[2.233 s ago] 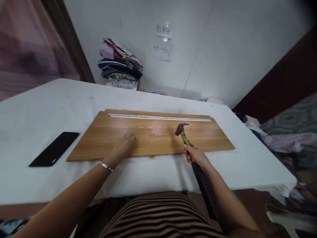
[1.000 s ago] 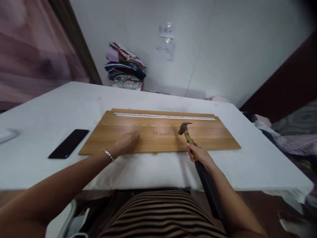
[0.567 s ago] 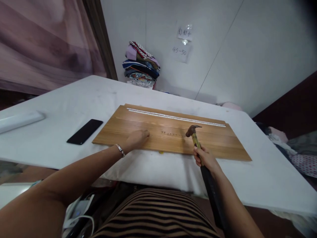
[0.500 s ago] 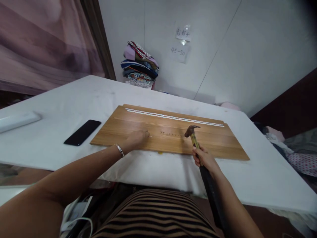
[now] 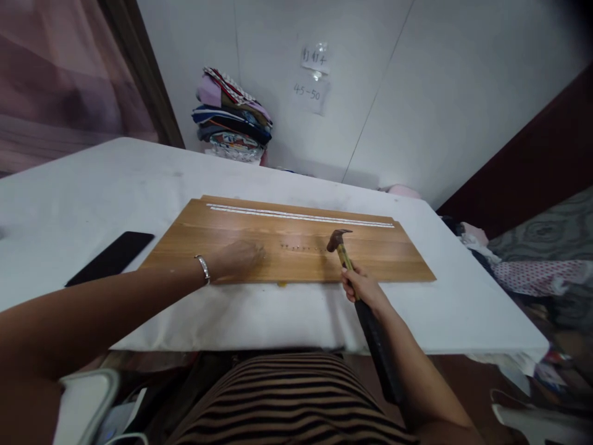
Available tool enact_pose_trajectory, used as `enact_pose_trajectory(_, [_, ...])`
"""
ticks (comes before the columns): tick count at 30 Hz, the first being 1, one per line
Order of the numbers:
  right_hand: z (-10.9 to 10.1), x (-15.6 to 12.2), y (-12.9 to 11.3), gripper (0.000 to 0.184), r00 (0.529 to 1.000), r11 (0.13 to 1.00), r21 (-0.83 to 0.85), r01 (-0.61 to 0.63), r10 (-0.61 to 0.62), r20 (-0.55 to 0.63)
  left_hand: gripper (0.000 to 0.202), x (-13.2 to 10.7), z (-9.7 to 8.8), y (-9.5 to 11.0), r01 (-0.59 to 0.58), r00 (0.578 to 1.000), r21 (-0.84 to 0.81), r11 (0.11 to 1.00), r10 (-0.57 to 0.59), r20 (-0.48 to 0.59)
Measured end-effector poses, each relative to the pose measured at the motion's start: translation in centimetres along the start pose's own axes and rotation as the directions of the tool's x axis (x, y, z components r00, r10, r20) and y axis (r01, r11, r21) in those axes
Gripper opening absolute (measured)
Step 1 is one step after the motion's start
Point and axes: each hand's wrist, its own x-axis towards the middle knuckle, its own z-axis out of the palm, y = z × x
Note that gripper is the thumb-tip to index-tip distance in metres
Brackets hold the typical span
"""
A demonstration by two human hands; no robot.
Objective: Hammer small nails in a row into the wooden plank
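A wooden board (image 5: 222, 238) lies in front of me, with a row of nails (image 5: 298, 247) standing up from its middle. To the left of that row, my left hand (image 5: 238, 258) is low over the board with its fingers pinched. A nail seems to be between the fingertips, mostly hidden and blurred now. My right hand (image 5: 364, 287) is wrapped around the handle of a claw hammer (image 5: 341, 247), near the head. The hammer head hovers by the right end of the nail row, and its black grip runs back along my forearm.
Two white measuring strips (image 5: 296, 216) run along the board's far side. A black phone (image 5: 111, 258) lies on the white-covered table (image 5: 152, 176) at the left. Folded clothes (image 5: 234, 117) are stacked against the wall, where paper notes (image 5: 311, 93) hang.
The view has swung to the right, so the board and table appear further left. My left hand still hovers left of the nails; the nail in it shows less. My right hand keeps the hammer.
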Motion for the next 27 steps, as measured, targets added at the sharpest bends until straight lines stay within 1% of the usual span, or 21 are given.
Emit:
enact_pose_trajectory(5, [-0.1, -0.1, 0.2, 0.039, 1.0, 1.0, -0.019, 0.005, -0.005, -0.011, 0.028, -0.1, -0.8, -0.1, 0.032, 0.999, -0.125, 0.992, -0.034, -0.009])
enact_pose_trajectory(10, [-0.6, 0.1, 0.4, 0.04, 1.0, 1.0, 0.008, 0.027, -0.027, -0.008, 0.032, -0.1, -0.8, -0.2, 0.096, 0.995, -0.094, 0.991, -0.095, 0.016])
enact_pose_trajectory(12, [-0.8, 0.3, 0.4, 0.042, 0.999, 0.999, 0.029, 0.045, -0.045, -0.003, 0.031, 0.0, -0.8, -0.3, 0.145, 0.989, -0.124, 0.982, -0.142, 0.026])
enact_pose_trajectory(15, [-0.9, 1.1, 0.6, 0.046, 0.998, 0.995, 0.082, 0.063, -0.065, 0.011, 0.028, 0.3, -0.8, -0.1, 0.256, 0.966, -0.19, 0.948, -0.257, 0.02])
enact_pose_trajectory(17, [-1.1, 2.0, 0.6, 0.049, 0.998, 0.99, 0.133, 0.051, -0.055, 0.026, 0.029, 0.5, -0.9, 0.3, 0.322, 0.945, -0.211, 0.923, -0.328, 0.007])
enact_pose_trajectory(19, [-1.5, 3.2, 0.7, 0.05, 0.999, 0.981, 0.193, 0.023, -0.032, 0.041, 0.029, 0.7, -0.9, 0.9, 0.358, 0.929, -0.247, 0.901, -0.369, -0.001])
enact_pose_trajectory(21, [-2.3, 4.4, 0.7, 0.048, 0.998, 0.969, 0.248, -0.012, -0.002, 0.057, 0.028, 1.1, -1.0, 1.6, 0.364, 0.923, -0.302, 0.881, -0.384, -0.009])
enact_pose_trajectory(23, [-3.3, 5.7, 0.8, 0.04, 0.996, 0.958, 0.284, -0.049, 0.028, 0.08, 0.025, 1.7, -1.2, 2.4, 0.344, 0.925, -0.364, 0.865, -0.379, -0.026])
enact_pose_trajectory(27, [-5.0, 7.7, 1.7, 0.027, 0.997, 0.932, 0.359, -0.054, 0.033, 0.064, 0.023, 3.8, -1.9, 4.3, 0.276, 0.936, -0.459, 0.845, -0.344, -0.069])
